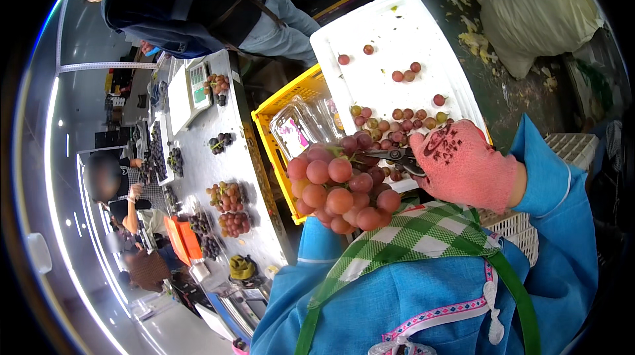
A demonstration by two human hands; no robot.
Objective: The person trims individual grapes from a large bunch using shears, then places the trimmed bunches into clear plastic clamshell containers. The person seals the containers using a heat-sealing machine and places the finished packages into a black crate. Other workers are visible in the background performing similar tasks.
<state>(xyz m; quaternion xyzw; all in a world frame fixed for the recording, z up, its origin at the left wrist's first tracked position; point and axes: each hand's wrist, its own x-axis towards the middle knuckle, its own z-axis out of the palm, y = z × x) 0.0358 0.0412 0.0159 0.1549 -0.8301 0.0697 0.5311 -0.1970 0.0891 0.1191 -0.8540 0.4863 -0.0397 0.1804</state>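
Held near our chest, red grape bunch (pixel 340 186) meets scissors (pixel 397 157).
Our gloved right hand (pixel 463 166) clamps the handles; left hand seems hidden beneath the bunch, grip unclear. Blades could nick sound grapes or drop them beside the white tray (pixel 397 24).

1 red grape bunch (pixel 340 186), 1 scissors (pixel 397 157), 1 white tray (pixel 397 31), 1 yellow crate (pixel 281 107), 1 scale (pixel 188 94).

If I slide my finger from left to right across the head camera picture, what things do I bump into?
Orange box → dark grapes on the long table → yellow crate → big bunch of red grapes → scissors → right hand in a pink glove.
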